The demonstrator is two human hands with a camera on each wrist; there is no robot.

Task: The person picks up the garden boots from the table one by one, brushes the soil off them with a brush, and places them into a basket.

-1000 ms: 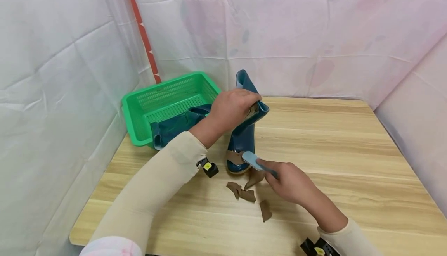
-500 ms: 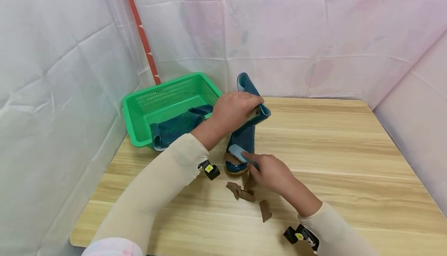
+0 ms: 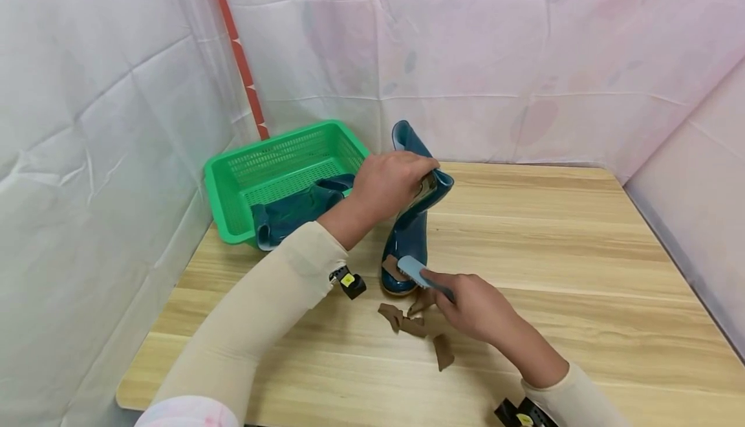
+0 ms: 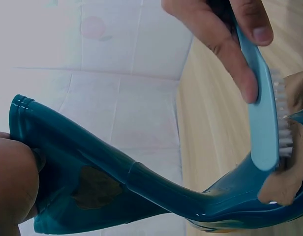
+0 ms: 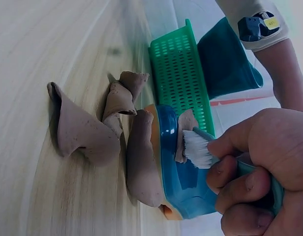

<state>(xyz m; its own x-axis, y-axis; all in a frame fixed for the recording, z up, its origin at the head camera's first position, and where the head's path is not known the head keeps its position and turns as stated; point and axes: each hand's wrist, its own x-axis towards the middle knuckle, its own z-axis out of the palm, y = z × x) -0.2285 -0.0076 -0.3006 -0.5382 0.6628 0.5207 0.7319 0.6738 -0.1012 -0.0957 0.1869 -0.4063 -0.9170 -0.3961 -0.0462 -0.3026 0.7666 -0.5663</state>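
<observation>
A blue rubber boot [image 3: 412,236] stands on the table, its shaft bent over near the top. My left hand [image 3: 387,184] grips the folded shaft; a brown patch [image 4: 96,188] sticks to the shaft below those fingers. With my right hand [image 3: 474,304] I hold a light-blue scrubbing brush [image 4: 263,123] by its handle. Its white bristles [image 5: 196,149] touch a brown clay-like piece [image 5: 186,129] on top of the boot's toe. Several more brown pieces [image 3: 443,352] lie on the table before the toe.
A green plastic basket [image 3: 224,217] stands at the back left, near the cloth wall. Another blue boot [image 3: 297,212] lies over its front rim. The wooden table [image 3: 559,272] stretches to the right of the boot.
My right hand moved the brush left across the toe, then back right. The brown piece on the toe has shifted and shows less. The boot's toe has moved slightly right; my left hand stays on the shaft.
</observation>
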